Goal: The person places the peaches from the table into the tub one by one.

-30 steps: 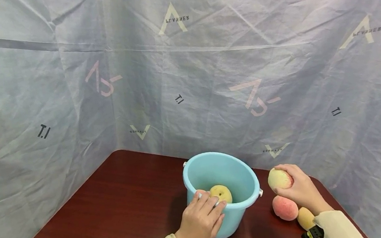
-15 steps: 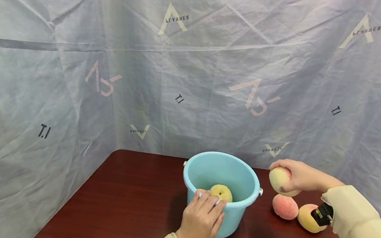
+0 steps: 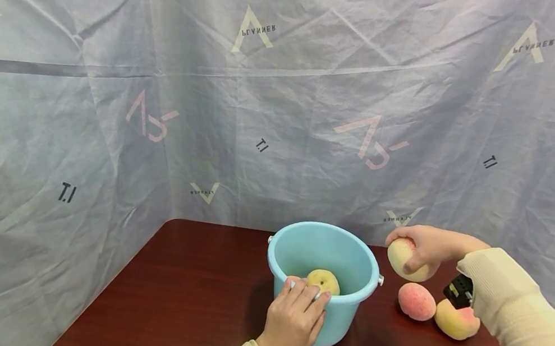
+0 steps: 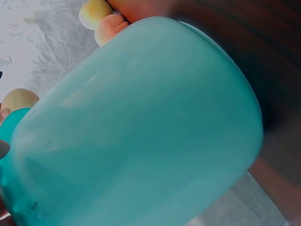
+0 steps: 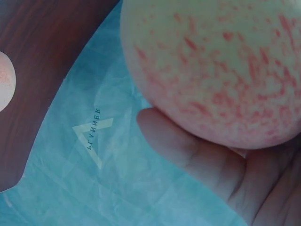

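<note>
My left hand holds the near rim of a light blue bucket, fingers hooked over the edge. A yellow round fruit with a dark stem hollow lies inside; a pinkish fruit shows beside it, partly behind my fingers. To the right of the bucket, my right hand grips a pale yellow, red-streaked peach from above, raised over the table. In the right wrist view the peach fills the upper right, a finger curving under it. The bucket wall covers most of the left wrist view.
Below my right hand, a fuzzy pink peach and a yellow-pink fruit lie side by side on the dark red table. A grey printed cloth hangs behind the table's far edges. A small black device sits at my right wrist.
The right hand, still gripping the pale peach, has risen slightly and its wrist has swung up and right, uncovering more of the yellow-pink fruit. The left hand and bucket stay put.
</note>
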`<state>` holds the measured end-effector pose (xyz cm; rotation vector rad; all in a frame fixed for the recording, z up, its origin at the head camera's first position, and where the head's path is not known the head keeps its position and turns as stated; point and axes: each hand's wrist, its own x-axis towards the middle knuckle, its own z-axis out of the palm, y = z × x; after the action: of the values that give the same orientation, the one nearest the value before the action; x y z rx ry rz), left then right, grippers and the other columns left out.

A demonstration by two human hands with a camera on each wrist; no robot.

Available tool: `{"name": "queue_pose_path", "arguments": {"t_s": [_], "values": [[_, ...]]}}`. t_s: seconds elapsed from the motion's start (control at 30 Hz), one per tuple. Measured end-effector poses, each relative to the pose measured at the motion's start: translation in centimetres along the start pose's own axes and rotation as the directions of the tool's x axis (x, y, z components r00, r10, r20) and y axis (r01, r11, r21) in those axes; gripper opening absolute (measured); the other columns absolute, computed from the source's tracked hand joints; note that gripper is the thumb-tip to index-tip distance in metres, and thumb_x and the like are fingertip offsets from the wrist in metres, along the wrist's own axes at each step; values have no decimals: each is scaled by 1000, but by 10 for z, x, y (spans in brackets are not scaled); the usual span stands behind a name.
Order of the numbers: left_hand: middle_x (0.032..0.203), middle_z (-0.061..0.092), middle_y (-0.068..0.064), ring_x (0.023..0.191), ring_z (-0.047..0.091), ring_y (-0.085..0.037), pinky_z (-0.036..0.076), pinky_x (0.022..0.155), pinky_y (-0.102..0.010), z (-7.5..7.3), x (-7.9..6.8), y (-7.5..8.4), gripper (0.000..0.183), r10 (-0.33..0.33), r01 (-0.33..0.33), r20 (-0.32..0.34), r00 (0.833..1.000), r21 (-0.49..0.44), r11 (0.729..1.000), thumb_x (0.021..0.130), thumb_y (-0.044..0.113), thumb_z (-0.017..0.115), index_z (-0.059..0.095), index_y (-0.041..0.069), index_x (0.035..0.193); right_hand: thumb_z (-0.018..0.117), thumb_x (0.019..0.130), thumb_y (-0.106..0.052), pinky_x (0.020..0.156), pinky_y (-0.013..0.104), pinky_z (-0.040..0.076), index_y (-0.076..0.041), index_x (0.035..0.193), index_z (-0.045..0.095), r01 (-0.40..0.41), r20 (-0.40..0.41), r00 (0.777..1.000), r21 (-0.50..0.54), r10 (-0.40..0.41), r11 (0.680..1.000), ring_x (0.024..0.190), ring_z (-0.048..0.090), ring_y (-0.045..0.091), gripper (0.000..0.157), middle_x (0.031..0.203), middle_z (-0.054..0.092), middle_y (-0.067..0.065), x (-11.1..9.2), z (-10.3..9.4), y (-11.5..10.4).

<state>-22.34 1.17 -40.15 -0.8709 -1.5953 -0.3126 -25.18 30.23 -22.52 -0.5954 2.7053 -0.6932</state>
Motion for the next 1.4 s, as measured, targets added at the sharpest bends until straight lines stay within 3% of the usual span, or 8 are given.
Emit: {"name": "queue_pose_path", "arguments": {"t_s": [0.27,0.6,1.4], "values": [[95,66,-1,92,62,-20,49,87,-39,1,0,0,33,-1,2,-8,1000,8,1000,99,19,40,73,15,100,75,66,-3,54,34,52,-2,118,57,-52,10,999,-70,53,996,80,52,23,56,96,53,10,3,-3,-15],[93,65,-1,89,62,-21,48,86,-38,3,1,-1,33,8,-8,-7,1000,-1,1000,99,18,41,73,14,100,76,66,-5,57,33,50,-6,118,60,-61,60,996,-182,73,981,80,53,22,55,96,55,7,19,0,-39],[88,65,-1,85,62,-20,49,82,-37,5,5,2,31,6,-6,-38,999,-1,1000,96,12,42,73,13,95,78,70,-8,60,31,49,-9,128,58,-54,129,987,-273,92,960,82,52,21,61,100,56,7,53,8,-81]]}}
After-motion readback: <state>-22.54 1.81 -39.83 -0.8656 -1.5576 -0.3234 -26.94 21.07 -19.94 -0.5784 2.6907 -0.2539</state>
